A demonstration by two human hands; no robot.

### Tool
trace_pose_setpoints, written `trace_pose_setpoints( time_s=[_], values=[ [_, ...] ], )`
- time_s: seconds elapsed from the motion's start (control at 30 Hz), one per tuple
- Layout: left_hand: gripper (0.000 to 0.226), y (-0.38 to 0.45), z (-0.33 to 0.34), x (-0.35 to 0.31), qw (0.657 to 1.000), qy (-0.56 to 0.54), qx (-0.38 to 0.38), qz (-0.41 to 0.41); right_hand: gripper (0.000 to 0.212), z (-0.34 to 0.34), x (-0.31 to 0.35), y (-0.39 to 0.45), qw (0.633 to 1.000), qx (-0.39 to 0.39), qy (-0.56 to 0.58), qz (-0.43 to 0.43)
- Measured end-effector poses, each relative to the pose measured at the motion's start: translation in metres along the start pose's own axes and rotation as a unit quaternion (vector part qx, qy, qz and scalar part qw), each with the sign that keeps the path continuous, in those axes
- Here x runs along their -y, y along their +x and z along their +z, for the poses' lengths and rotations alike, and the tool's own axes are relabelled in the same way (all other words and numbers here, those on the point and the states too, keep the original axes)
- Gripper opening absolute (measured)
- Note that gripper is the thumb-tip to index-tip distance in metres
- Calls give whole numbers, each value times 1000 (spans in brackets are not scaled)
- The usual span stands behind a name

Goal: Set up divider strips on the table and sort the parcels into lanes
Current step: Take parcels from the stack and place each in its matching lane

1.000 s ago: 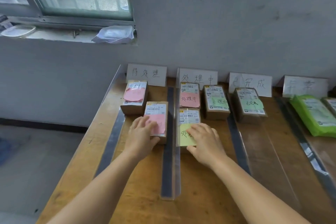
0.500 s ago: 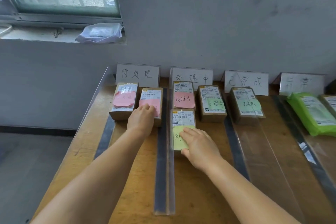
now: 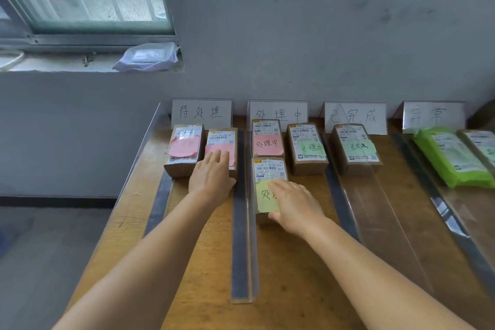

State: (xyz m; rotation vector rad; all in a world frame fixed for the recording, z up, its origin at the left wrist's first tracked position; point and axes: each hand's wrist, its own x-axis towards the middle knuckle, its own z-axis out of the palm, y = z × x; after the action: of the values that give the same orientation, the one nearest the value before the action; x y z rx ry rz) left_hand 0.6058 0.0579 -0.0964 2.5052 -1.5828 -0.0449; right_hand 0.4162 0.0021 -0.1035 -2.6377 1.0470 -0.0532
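Wooden table (image 3: 203, 262) has clear divider strips (image 3: 247, 236) laid, so this looks like late sorting: squaring parcels into lanes. Left hand (image 3: 211, 177) lies flat-fingered on the pink-note parcel (image 3: 223, 147) in the far-left lane; right hand (image 3: 294, 203) presses flat on the yellow-note parcel (image 3: 269, 190) beside the strip. Next move likely a short push back; open lane room lies toward the near edge.
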Motion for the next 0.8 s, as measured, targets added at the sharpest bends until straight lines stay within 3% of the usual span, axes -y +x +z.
trace_pose_setpoints(
  time_s=[0.2, 0.53, 0.8],
  values=[
    [71, -25, -25, -30, 999, -42, -21, 17, 94, -24, -6, -25, 999, -28, -9, 35],
    [77, -75, -37, -120, 991, -49, -4, 128, 94, -62, -50, -96, 990, -72, -51, 106],
    [77, -112, -40, -204, 987, -32, 23, 156, 91, -90, -108, -170, 986, -86, -60, 130]
  ],
)
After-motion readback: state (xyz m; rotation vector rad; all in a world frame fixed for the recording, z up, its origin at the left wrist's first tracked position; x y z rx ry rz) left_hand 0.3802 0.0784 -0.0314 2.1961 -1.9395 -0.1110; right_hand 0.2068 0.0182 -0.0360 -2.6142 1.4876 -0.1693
